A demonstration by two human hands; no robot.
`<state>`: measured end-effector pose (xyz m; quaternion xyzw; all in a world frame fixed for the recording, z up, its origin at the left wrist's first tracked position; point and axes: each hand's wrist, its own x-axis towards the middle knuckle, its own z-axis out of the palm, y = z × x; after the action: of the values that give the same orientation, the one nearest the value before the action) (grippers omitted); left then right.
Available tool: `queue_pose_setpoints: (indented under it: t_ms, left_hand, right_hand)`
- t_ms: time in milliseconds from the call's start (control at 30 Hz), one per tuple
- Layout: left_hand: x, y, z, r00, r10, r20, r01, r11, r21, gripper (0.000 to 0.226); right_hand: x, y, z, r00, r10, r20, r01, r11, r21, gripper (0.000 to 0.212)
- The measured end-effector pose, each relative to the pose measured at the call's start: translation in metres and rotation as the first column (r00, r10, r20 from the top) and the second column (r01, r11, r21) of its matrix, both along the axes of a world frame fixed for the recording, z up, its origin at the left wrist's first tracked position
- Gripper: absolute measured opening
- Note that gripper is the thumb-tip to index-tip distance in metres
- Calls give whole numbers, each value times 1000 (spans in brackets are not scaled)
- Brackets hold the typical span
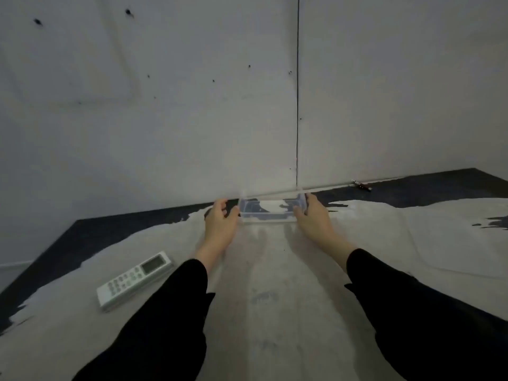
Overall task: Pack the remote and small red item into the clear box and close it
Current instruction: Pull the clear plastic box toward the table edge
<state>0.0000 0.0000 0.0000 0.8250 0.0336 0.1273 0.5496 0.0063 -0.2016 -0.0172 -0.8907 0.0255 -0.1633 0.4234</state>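
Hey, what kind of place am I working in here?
Probably a bare workroom or unfinished space: plain grey wall panels with small holes, and a dark table under a paint-stained cloth.

A small reddish object (362, 186) by the far wall is too tiny to identify.

bare unfinished room, pocked grey wall (165, 105), pale sheet (261, 270) on dark floor (90, 232)

Head cam, wide-angle; looks fwd and down; hands far out; wall (165, 119) close ahead.
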Motion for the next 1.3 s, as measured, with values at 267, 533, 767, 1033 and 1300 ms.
queue_pose_setpoints:
  t_ms: [267,533,767,1033,1300]
  left_hand:
    - [11,-6,-6,998,1,-56,-2,1000,-10,45]
    - [-81,9,-17,992,19,-122,-45,975,-216,39]
    - [-186,8,-21,994,-28,-110,-4,961,-276,33]
    - [-223,37,-8,981,-123,147,39,878,477,14]
    - [-152,133,-29,964,264,27,-191,620,761,52]
  right_hand:
    - [5,-2,3,997,-35,-69,37,999,33,34]
    - [-74,-11,6,995,-6,-99,10,999,43,37]
    - [-181,-23,12,985,63,-160,-40,989,145,23]
    - [-206,-22,7,986,121,-117,-123,992,-9,38]
    - [-206,-25,6,968,218,-126,-219,976,6,34]
